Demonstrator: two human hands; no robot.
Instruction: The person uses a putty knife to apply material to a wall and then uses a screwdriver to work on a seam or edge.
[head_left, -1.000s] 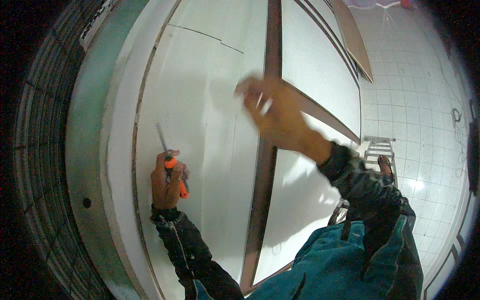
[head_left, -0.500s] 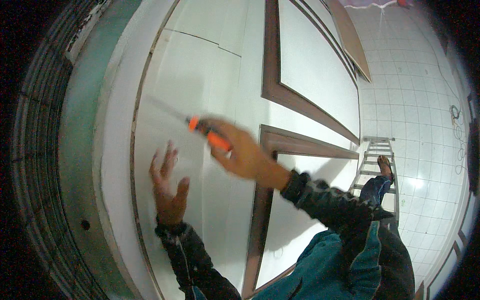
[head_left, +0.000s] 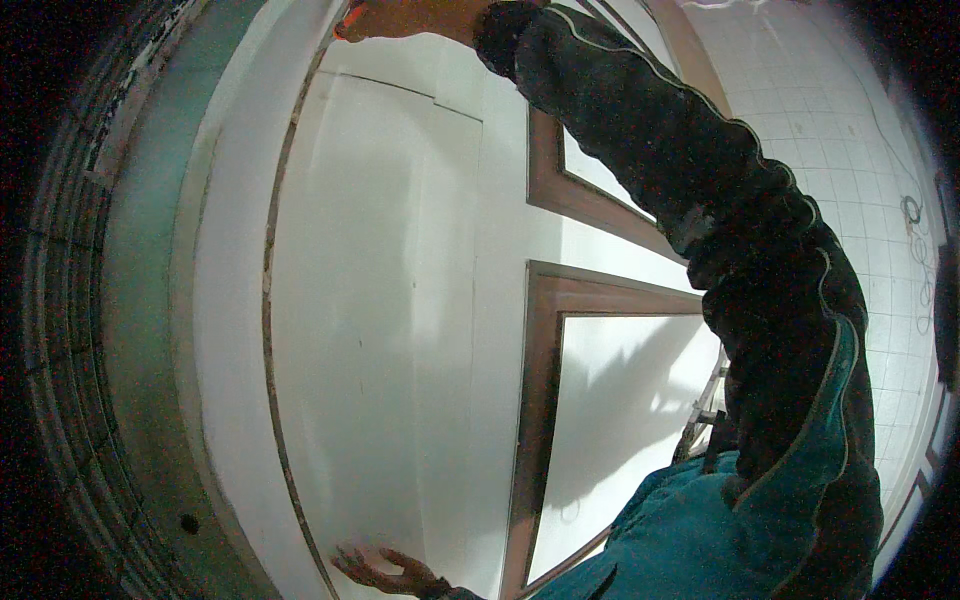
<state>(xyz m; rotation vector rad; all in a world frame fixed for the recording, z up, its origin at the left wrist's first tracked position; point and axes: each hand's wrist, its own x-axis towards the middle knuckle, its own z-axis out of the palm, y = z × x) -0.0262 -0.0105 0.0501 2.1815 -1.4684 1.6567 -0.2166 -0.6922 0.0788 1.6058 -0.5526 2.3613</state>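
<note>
My right hand (head_left: 415, 20) reaches far forward to the upper edge of the view, its fingers closed round an orange-and-black tool handle (head_left: 350, 22). Only a bit of orange shows there; the tool's tip is out of sight. It is close to the far end of a narrow dark gap (head_left: 268, 290) beside a long white panel (head_left: 370, 230). Low in the view, my left hand (head_left: 385, 572) is open with its fingers spread, over or against the near part of the panel, holding nothing; I cannot tell whether it touches.
A thin stepped seam (head_left: 390, 85) crosses the panel's far part. Brown frame mouldings (head_left: 540, 400) border white panels on the right. A ladder (head_left: 702, 405) is partly hidden by my body, beside a white tiled floor (head_left: 895, 280). Leftward run a white ledge (head_left: 235, 300) and dark ridged sheeting (head_left: 55, 330).
My right hand has swung far forward with the orange-and-black tool, stretching the arm across the view. My left hand has drawn back toward the lower edge. The foot on the ladder is now hidden.
</note>
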